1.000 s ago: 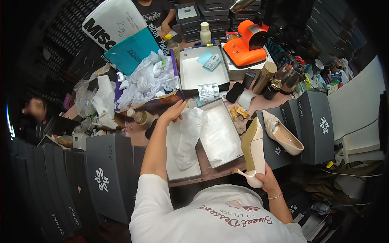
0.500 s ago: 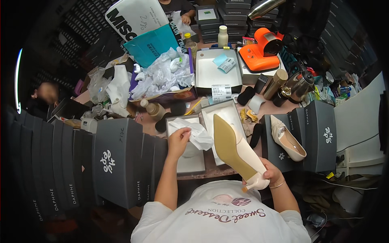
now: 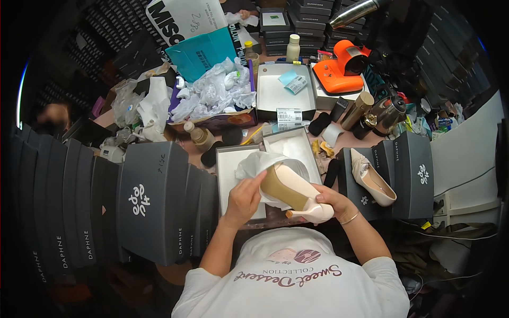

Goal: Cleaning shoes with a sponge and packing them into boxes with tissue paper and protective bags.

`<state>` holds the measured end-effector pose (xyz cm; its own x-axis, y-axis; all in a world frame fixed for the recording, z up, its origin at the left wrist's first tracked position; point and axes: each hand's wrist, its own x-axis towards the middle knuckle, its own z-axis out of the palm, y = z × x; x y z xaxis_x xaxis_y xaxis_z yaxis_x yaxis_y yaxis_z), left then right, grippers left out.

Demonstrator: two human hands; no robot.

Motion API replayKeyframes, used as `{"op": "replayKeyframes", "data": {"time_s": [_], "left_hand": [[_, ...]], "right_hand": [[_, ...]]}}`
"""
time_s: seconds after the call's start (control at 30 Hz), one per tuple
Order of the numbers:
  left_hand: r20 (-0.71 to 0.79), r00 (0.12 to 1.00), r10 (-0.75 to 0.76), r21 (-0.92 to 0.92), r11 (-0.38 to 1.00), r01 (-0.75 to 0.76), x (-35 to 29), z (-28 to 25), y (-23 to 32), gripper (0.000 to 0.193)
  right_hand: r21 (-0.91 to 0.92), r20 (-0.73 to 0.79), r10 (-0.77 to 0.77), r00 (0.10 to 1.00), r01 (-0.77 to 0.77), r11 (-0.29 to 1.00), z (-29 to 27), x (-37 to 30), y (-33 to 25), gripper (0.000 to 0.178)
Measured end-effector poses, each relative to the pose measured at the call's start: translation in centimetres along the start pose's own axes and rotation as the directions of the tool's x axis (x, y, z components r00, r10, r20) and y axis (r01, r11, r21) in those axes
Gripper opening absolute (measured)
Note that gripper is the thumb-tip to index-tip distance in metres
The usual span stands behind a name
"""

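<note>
A beige high-heeled pump (image 3: 286,185) is held sole up, its toe pointing to the far left. My right hand (image 3: 333,203) is closed around its heel end. With my left hand (image 3: 244,200) I grip a thin white bag (image 3: 256,163), which lies around the shoe's toe and hides it. Beneath sit a white-lined shoebox part (image 3: 228,159) and a second one (image 3: 312,151) with white paper inside. The other beige pump (image 3: 375,183) rests upright on dark boxes to the right.
Dark shoeboxes (image 3: 150,209) stand stacked on the left, others (image 3: 411,175) on the right. Farther back are a purple-edged box (image 3: 253,85) of crumpled bags, a white tray (image 3: 270,95) with labels, an orange machine (image 3: 339,71) and bottles. Another person's hand (image 3: 245,14) shows at the top.
The shoe has moved left and turned lower, and its toe has gone into the white bag. My left hand has shifted down and right, closer to the shoe.
</note>
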<state>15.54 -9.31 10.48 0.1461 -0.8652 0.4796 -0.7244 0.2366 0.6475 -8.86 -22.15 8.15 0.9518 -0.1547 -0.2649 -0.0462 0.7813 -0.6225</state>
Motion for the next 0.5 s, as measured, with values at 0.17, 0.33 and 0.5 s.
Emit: {"op": "replayKeyframes", "data": {"time_s": [0.17,0.33,0.5], "left_hand": [[-0.027,0.991,-0.130,0.080,0.988,0.132,-0.6,-0.5,-2.4,0.025],[-0.093,0.983,-0.157,0.071,0.984,0.164,-0.3,1.0,-2.9,0.016],[-0.038,0.989,-0.146,-0.169,0.976,0.138,-0.2,1.0,0.8,0.023]], "right_hand": [[0.147,-0.181,-0.033,0.983,0.061,0.987,-2.3,2.3,2.5,0.057],[0.339,0.012,-0.093,0.996,0.084,0.937,-3.4,0.3,4.9,0.073],[0.271,0.038,-0.128,0.991,0.113,0.956,-2.5,0.5,4.1,0.077]]}}
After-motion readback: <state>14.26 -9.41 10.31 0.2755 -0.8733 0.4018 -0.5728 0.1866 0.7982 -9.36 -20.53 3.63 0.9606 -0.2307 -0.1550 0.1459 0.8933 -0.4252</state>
